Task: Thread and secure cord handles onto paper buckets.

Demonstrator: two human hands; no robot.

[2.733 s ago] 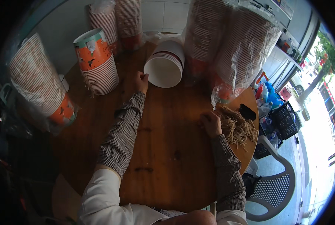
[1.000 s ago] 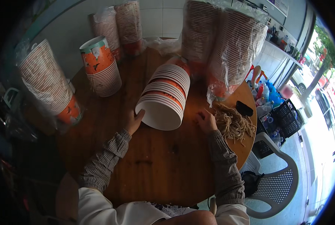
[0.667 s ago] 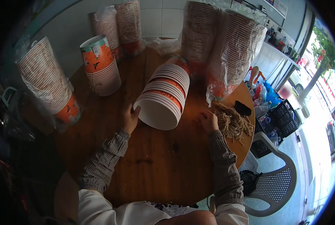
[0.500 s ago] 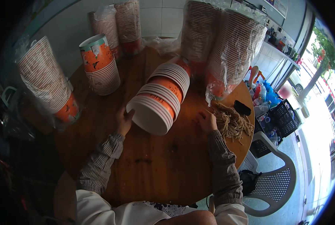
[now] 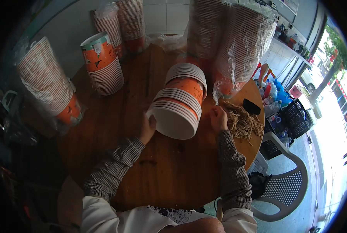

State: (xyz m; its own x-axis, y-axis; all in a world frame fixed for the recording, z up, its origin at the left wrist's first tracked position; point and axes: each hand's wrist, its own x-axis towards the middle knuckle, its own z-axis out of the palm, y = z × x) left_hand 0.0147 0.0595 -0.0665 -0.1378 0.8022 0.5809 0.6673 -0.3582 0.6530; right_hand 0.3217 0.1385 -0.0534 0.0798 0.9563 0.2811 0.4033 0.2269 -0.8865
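A stack of orange paper buckets (image 5: 186, 86) with white rims lies on its side in the middle of the wooden table (image 5: 142, 178), its open mouth toward me. Beside the left edge of that mouth is my left hand (image 5: 147, 128); motion smears its fingers, so their hold on the rim is unclear. To the right of the stack, my right hand (image 5: 219, 118) is closed, fingers curled together, apart from the buckets. It is against the left side of a loose heap of twine (image 5: 241, 122). Whatever is between those fingers is too small to make out.
Tall bucket stacks in clear plastic stand at the back right (image 5: 243, 46), back left (image 5: 131, 23) and far left (image 5: 47, 77). A shorter unwrapped stack (image 5: 103, 66) stands at left. A black object (image 5: 251, 106) lies by the twine. A grey chair (image 5: 286, 186) and crates (image 5: 293, 120) are at right.
The lying bucket stack has shifted right and turned more toward me. My left hand has moved right along with its rim. My right hand has lifted slightly and its fingers have drawn together.
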